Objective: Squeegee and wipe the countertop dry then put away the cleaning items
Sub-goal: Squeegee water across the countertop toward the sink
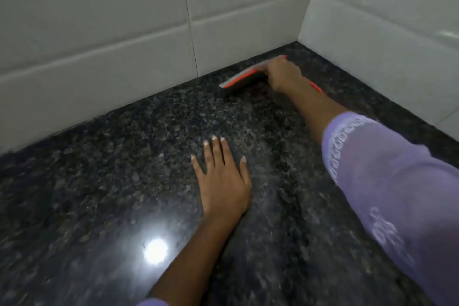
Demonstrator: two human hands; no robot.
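Gripping squeegee (pixel 244 78) with outstretched right hand (pixel 282 74), left hand (pixel 223 181) flat, fingers spread, on countertop (pixel 99 181)

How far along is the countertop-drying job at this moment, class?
Done: nothing can be confirmed; the dark speckled granite countertop shines, but wet or dry is unclear. In hand: the right hand grips the orange and grey squeegee in the far corner by the white tiled wall, while the left hand rests flat on the stone. Left: wiping and putting items away; no cloth shows.
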